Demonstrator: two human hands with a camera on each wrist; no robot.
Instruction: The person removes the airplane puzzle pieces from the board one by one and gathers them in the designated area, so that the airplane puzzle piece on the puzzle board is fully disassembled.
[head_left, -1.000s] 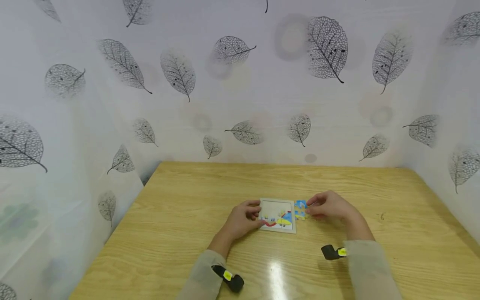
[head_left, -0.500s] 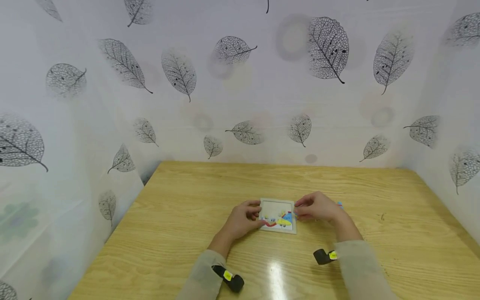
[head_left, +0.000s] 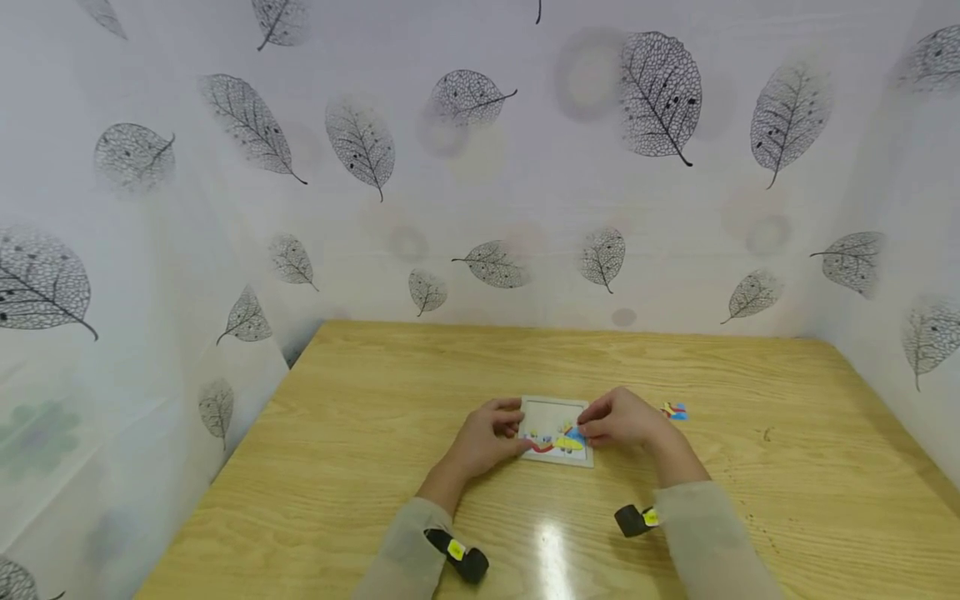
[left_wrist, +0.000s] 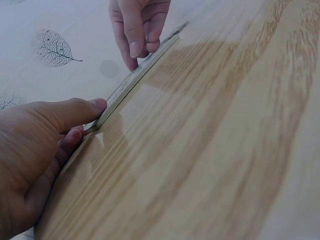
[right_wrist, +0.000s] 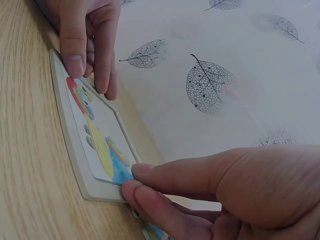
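A small square puzzle tray (head_left: 553, 403) with a pale raised rim lies flat on the table. Picture pieces (head_left: 567, 444) in red, yellow and blue fill its near part; its far part shows bare base. My left hand (head_left: 486, 436) grips the tray's left edge, thumb over the rim and fingers along the side. At the tray's right edge is my right hand (head_left: 627, 419), its thumb and finger close together over a blue piece (right_wrist: 120, 169). Whether a piece is pinched between them I cannot tell. More blue pieces (right_wrist: 161, 232) lie beside the tray, mostly hidden under the right hand.
A loose red, yellow and blue puzzle piece (head_left: 675, 411) lies right of the right hand. The wooden table (head_left: 390, 375) meets a pale leaf-print curtain (head_left: 495, 167) at the back and sides. Each sleeve carries a black wrist strap with a camera.
My right hand has moved left from beside the loose pieces to the tray's right edge, covering those pieces and uncovering another farther right. The left hand and tray have stayed put.
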